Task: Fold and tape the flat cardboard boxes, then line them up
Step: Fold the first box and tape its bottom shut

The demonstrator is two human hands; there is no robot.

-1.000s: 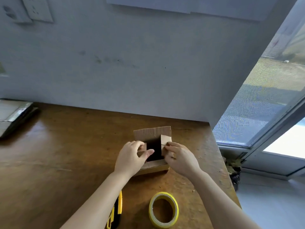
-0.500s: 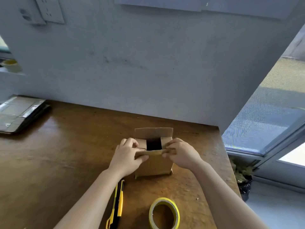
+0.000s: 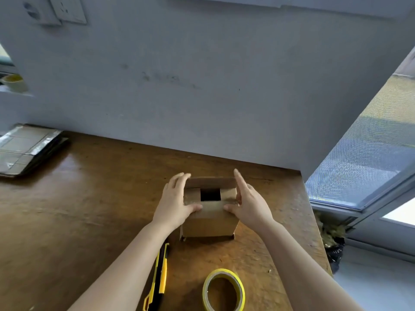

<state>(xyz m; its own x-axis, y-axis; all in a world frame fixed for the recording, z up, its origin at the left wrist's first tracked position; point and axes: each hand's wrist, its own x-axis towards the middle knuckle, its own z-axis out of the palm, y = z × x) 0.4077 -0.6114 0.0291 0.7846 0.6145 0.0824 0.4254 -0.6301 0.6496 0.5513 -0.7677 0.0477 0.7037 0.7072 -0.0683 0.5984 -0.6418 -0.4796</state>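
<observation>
The box (image 3: 210,223) is plain brown cardboard, its top opening black. The table (image 3: 89,198) is glossy reddish-brown wood with darker grain. Near, the tape (image 3: 222,272) is yellow with a tan inner face, and the knife (image 3: 160,281) to its left is yellow and black. The far-left stack (image 3: 22,147) is brown with silvery strips. The wall (image 3: 202,75) is pale grey-blue, smudged dark; the screen (image 3: 359,158) at right shows fine grey mesh.

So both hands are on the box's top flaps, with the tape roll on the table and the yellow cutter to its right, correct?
No: the head view shows the yellow cutter left of the tape roll, not right. The rest holds: left hand and right hand are on the top flaps of the box, the roll on the table.
</observation>
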